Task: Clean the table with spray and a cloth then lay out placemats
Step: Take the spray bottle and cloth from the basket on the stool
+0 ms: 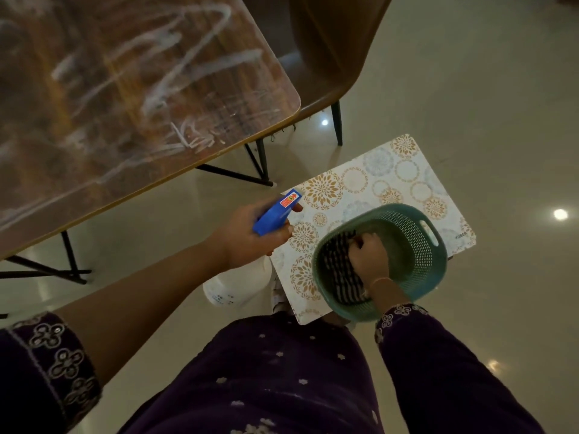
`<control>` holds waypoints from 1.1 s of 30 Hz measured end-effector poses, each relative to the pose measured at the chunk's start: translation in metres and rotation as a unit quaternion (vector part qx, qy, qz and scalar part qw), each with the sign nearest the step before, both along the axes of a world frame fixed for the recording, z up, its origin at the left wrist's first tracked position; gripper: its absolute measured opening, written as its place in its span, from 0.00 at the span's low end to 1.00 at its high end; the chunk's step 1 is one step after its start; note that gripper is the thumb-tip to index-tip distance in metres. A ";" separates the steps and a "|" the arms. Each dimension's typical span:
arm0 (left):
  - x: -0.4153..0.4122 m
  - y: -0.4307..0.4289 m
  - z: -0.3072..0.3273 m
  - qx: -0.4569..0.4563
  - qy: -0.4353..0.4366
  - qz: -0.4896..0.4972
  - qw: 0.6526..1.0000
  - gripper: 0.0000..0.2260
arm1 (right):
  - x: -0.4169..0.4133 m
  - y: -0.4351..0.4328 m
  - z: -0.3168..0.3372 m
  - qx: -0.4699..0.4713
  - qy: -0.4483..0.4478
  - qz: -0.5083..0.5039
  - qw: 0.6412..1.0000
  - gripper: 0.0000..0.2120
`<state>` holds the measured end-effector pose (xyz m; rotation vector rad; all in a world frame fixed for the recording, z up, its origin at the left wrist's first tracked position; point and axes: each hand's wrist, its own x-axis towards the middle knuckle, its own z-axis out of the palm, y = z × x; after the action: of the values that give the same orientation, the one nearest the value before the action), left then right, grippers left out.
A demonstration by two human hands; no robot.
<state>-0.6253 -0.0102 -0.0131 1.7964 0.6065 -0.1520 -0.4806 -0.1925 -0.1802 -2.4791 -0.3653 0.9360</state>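
My left hand point(250, 236) grips a spray bottle point(277, 211) with a blue trigger head and a white body point(238, 285), held low beside the table. The wooden table point(131, 89) at upper left is streaked with white smears. My right hand point(368, 253) reaches into a teal perforated basket point(416, 245) and closes on a dark checked cloth point(340, 267) inside it. The basket rests on a white placemat point(376, 186) patterned with gold and grey circles, lying on a low surface that I cannot see.
A brown chair point(329, 48) stands at the table's far corner, with black legs reaching the floor. Black metal table legs point(260, 164) run under the tabletop. Glossy beige floor tiles point(485, 104) spread to the right. My dark purple embroidered clothing fills the bottom.
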 end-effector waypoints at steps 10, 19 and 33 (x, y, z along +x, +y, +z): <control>-0.004 -0.010 0.015 0.022 -0.020 -0.009 1.000 0.11 | -0.014 -0.028 0.043 0.100 0.201 -0.253 0.941 0.18; -0.037 -0.045 0.038 0.073 -0.022 0.037 0.996 0.16 | -0.004 -0.043 0.090 0.182 0.348 -0.386 0.835 0.17; -0.106 -0.096 0.063 0.080 0.018 0.162 0.983 0.16 | -0.015 -0.036 0.148 0.110 0.220 -0.023 0.969 0.11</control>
<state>-0.7311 -0.1063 0.0496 1.8233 0.9494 0.0898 -0.4953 -0.2287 -0.0325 -2.0008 -0.2436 1.3093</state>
